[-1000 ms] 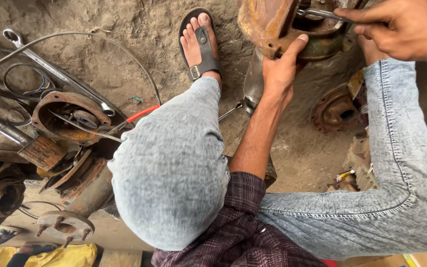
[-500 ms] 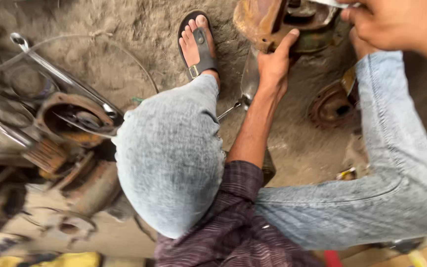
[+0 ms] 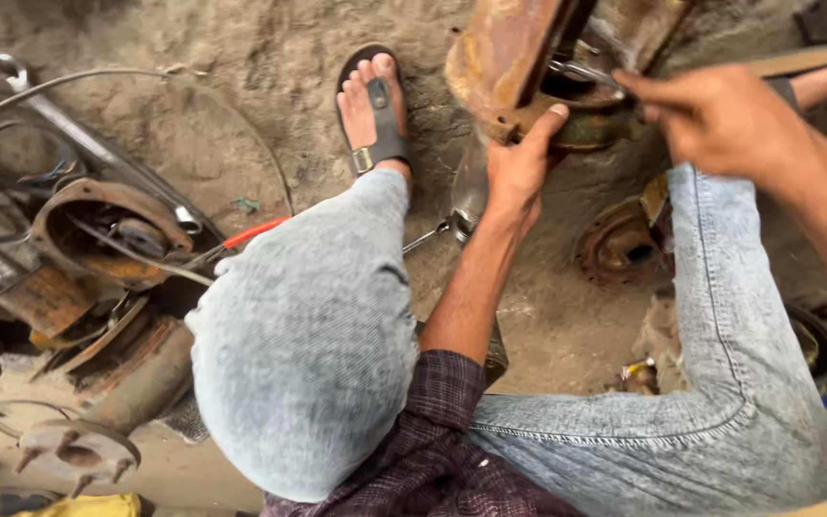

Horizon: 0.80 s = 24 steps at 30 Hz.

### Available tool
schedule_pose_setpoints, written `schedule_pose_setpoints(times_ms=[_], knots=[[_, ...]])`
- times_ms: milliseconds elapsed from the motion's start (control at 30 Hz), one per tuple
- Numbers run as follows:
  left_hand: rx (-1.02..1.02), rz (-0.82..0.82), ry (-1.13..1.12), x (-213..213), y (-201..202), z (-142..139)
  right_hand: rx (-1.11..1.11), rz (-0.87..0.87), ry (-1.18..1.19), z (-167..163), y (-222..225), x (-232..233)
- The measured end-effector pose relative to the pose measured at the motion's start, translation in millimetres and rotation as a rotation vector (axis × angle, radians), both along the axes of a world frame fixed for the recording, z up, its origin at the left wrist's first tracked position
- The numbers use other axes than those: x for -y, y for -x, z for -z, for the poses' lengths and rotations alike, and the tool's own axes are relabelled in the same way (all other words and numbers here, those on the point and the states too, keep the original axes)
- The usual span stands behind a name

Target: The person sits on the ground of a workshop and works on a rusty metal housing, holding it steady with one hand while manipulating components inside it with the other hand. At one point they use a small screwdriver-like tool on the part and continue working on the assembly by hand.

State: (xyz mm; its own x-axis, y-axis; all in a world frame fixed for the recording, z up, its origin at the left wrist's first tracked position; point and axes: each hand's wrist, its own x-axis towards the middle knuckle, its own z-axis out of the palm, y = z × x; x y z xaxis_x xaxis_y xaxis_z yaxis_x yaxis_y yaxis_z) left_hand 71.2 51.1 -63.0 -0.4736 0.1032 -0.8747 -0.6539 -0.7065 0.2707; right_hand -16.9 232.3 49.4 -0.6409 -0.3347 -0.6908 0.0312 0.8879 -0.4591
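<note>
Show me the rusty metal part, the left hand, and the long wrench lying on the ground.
rusty metal part point(image 3: 500, 67), head view, on its flat orange face.
left hand point(image 3: 521, 168), head view, on the back of the hand.
long wrench point(image 3: 88, 144), head view, mid-shaft.

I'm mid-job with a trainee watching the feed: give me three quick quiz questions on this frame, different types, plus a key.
1. True or false: the left hand rests on the rusty metal part.
2. What does the right hand hold? A) a slim metal tool B) a yellow rag C) a plastic bottle
3. Fill in: the long wrench lies on the dirt ground beside the ______ knee.

Key:
1. True; the palm and fingers press against its lower edge.
2. A; its tip reaches into the rusty metal part.
3. Left.
</note>
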Motion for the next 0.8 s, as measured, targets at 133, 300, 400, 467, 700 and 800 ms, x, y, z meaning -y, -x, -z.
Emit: schedule_pose_setpoints(times_ms=[133,300,400,467,700,800], knots=[[-0.03,0.042,0.094,1.4,0.0,0.0,-0.065,-0.4,-0.407,-31.3,7.4,58.9],[-0.031,-0.02,0.077,-4.4,-3.5,5.5,-0.154,-0.259,-0.214,-45.4,41.5,36.5],[-0.046,-0.026,0.032,-6.9,-3.9,8.9,0.139,-0.242,-0.392,-17.6,29.4,11.6],[0.005,-0.029,-0.025,-6.4,-4.7,10.0,0.098,-0.16,-0.316,0.3,19.7,-9.0],[-0.002,0.0,-0.002,-1.1,-8.2,5.5,0.312,0.045,-0.364,2.4,12.8,-4.1],[-0.004,0.002,0.049,-0.6,-4.0,6.1,0.044,-0.15,-0.322,-30.1,16.1,43.9]])
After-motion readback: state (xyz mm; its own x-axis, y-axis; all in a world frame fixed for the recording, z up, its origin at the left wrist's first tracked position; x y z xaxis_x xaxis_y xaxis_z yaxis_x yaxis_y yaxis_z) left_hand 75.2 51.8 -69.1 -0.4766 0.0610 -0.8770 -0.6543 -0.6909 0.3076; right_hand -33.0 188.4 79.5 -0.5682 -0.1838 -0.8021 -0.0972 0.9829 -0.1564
